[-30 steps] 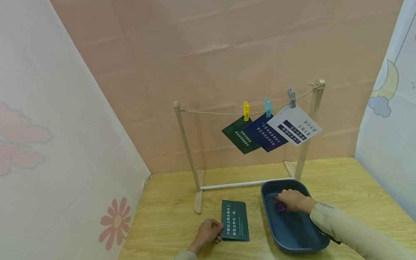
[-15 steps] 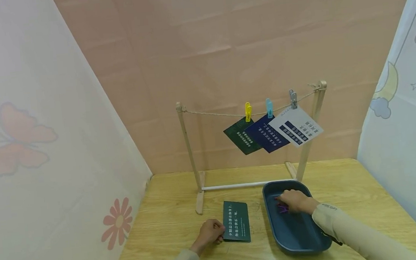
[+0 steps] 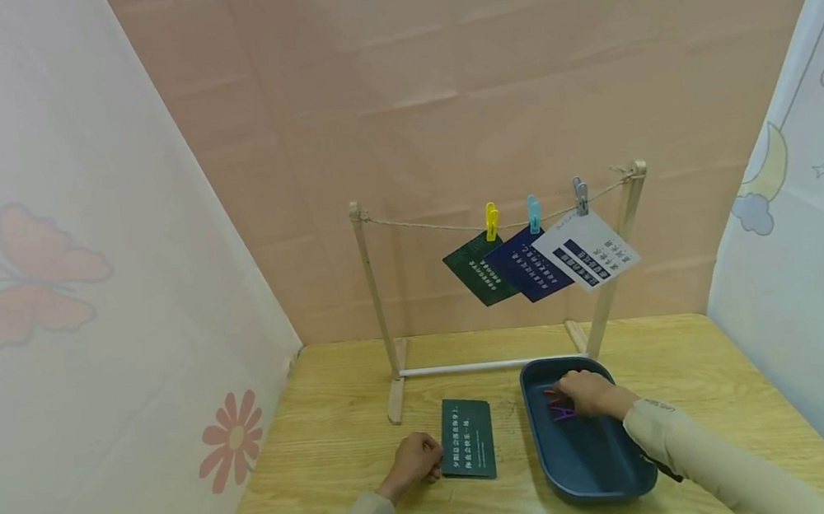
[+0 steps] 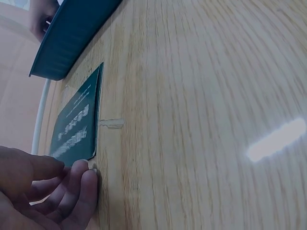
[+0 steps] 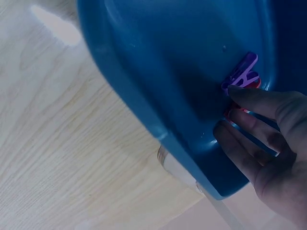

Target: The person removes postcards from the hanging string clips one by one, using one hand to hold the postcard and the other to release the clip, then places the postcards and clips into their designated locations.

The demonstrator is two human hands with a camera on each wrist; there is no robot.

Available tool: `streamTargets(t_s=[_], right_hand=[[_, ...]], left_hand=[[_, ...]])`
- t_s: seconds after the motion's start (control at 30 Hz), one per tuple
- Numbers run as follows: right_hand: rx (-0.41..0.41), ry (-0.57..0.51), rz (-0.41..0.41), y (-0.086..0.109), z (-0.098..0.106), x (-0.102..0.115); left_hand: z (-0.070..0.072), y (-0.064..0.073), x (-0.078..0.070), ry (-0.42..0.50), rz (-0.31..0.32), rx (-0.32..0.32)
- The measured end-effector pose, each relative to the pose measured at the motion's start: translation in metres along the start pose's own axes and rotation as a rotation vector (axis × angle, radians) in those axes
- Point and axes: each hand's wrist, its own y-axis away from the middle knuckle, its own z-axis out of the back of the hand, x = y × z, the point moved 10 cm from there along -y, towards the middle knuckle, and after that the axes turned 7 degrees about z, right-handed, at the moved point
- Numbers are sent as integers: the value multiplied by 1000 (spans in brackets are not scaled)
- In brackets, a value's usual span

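On the table, my left hand [image 3: 415, 459] is at the lower left corner of a dark green card [image 3: 467, 440] with white writing. Thumb and fingertips pinch the card's edge, and a second layer shows under it. My right hand [image 3: 587, 393] reaches into the far end of a blue basin [image 3: 588, 459]. A purple clothespin [image 5: 242, 74] and a red clothespin [image 5: 253, 84] lie in there; the red one is partly hidden behind the thumb and index finger. In the right wrist view the fingers stretch loosely over the clothespins, their tips at or touching them.
Behind stands a wooden frame [image 3: 376, 293] with a string [image 3: 416, 223]. Yellow [image 3: 491, 221], light blue [image 3: 534, 214] and grey [image 3: 581, 196] clothespins hold a green card [image 3: 476, 271], a navy card [image 3: 525, 267] and a white card [image 3: 586, 248]. Printed walls stand left and right.
My right hand has shifted slightly to the right and away from the purple clothespin, which shows more fully. The left hand stays at the card.
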Motion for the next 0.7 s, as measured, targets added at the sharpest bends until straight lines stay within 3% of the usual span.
streamTargets(t_s=[0.5, 0.7], right_hand=[[-11, 27, 17, -2, 5, -4], [-70, 76, 53, -2, 8, -4]], left_hand=[[-1, -8, 2, -6, 14, -9], [1, -10, -3, 20, -39, -45]])
